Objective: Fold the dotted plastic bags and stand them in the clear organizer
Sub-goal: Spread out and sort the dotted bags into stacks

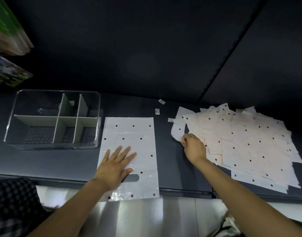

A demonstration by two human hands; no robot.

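One white dotted plastic bag (135, 134) lies flat on the dark shelf, its handle cut-out toward the front edge. My left hand (115, 165) presses flat on its lower half with fingers spread. To the right spreads a loose pile of dotted bags (246, 141). My right hand (192, 146) pinches the edge of a bag (178, 129) at the pile's left side, which is curled up a little. The clear organizer (52, 119) with grey dividers stands at the left, its compartments holding nothing.
Three small barcode labels (157, 111) lie on the shelf behind the flat bag. Green printed packs (8, 31) hang over the upper left. The dark shelf's front edge (181, 191) runs below the bags, with a pale floor beneath. A slotted upright (227, 53) rises at the back right.
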